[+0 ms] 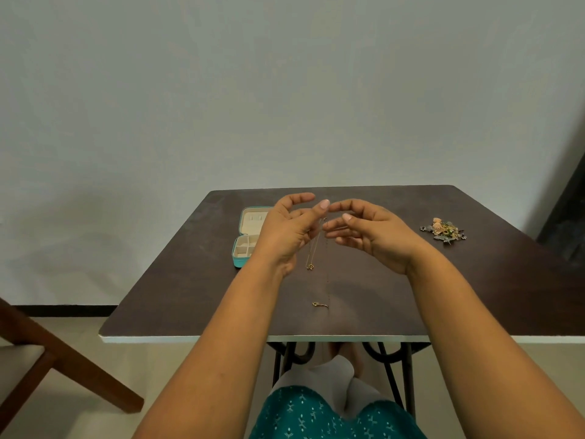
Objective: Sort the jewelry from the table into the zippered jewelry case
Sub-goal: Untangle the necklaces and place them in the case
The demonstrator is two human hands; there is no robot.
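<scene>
In the head view, both hands are raised above the middle of a dark brown table [443, 296], with the fingertips almost meeting. The left hand [289, 231] has its fingers curled, and its thumb and forefinger seem to pinch the top of a thin gold necklace [315, 245]. The chain hangs down from the fingers, and a small round pendant [310, 266] is at its lower end, above the table surface. The right hand [370, 232] is just beside the left one, its fingers loosely bent toward the chain; whether it really holds the chain or only touches it, I cannot tell, because the chain is very fine here. A second very thin dark strand appears to hang down near the chain, but it is too faint to say what it is. On the table near the front edge lies a small gold piece [319, 304], apart from the hands. The zippered jewelry case [245, 240] is teal outside and cream inside; it lies open on the table to the left of the hands, partly hidden behind the left hand, with small compartments in its nearer half. At the right part of the table, well apart from the hands, lies a mixed jewelry pile [444, 229]. A wooden chair [63, 369] stands at the lower left.
</scene>
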